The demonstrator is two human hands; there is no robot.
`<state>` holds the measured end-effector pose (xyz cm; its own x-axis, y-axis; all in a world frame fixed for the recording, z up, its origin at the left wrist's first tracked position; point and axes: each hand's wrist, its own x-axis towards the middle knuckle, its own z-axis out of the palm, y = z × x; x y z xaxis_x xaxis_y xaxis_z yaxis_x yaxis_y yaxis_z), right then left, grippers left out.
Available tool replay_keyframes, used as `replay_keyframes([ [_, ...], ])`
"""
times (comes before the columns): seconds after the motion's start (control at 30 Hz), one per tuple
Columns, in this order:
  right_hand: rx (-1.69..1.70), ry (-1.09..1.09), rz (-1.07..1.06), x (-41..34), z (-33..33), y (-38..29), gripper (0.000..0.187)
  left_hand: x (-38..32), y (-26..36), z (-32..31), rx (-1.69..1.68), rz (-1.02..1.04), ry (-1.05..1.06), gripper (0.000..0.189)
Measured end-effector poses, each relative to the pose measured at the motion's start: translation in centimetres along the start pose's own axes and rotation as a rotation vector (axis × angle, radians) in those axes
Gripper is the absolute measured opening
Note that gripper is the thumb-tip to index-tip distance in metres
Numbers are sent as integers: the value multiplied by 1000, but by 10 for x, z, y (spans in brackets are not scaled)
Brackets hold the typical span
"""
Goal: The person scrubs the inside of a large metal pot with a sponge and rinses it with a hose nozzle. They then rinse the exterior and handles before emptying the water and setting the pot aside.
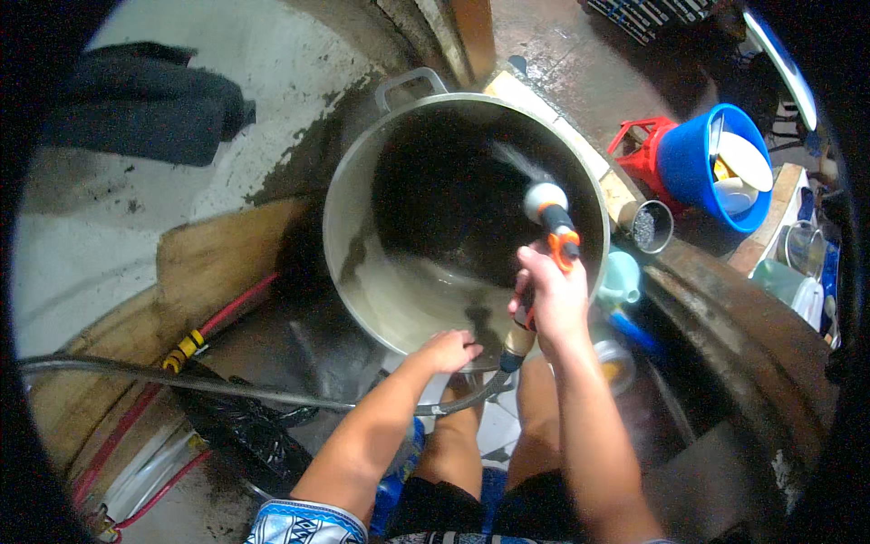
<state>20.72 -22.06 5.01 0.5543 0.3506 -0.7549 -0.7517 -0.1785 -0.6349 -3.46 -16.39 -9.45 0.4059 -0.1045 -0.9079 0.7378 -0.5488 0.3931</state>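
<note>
A large metal pot [408,285] with a loop handle at its far rim stands before me, its mouth facing up at me. My right hand [554,289] grips a hose spray gun [556,214] with orange and black parts over the right side of the pot. Water sprays from its round head into the dark inside. My left hand [450,351] rests at the near rim, its fingers bent over the edge; it holds no tool. From the gun's base a dark hose [272,389] runs left under my left forearm.
Right of the pot are a metal cup [651,228], a pale green plastic container [618,277] and a blue bucket [669,160] holding dishes, beside a red plastic item [642,146]. At left lie a red hose [126,421], a black plastic bag [265,435] and dark cloth [149,109].
</note>
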Motion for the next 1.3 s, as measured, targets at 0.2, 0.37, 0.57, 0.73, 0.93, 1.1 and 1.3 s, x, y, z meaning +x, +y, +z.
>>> replay_keyframes([
  [0.2, 133, 245, 112, -36, -42, 27, 21, 55, 41, -24, -672, 2, 328, 53],
  [0.37, 105, 58, 300, -82, -41, 46, 23, 74, 92, -42, -1713, 239, 140, 35],
  [0.57, 165, 2, 466, -120, -28, 53, 19, 80, 103, -41, -2011, 13, 67, 32],
  [0.73, 118, 11, 467, -99, -40, 68, 20, 42, 110, -14, -1666, -142, 402, 38],
  [0.93, 355, 22, 545, -74, -57, 95, 38, -83, 138, 32, -854, 206, 528, 62],
  [1.1, 205, -121, 660, -48, -67, 93, 78, -127, 126, 31, -793, 170, 522, 75],
  [1.3, -98, -173, 550, 76, -66, 102, 40, -161, 131, 37, -870, 300, 552, 70],
])
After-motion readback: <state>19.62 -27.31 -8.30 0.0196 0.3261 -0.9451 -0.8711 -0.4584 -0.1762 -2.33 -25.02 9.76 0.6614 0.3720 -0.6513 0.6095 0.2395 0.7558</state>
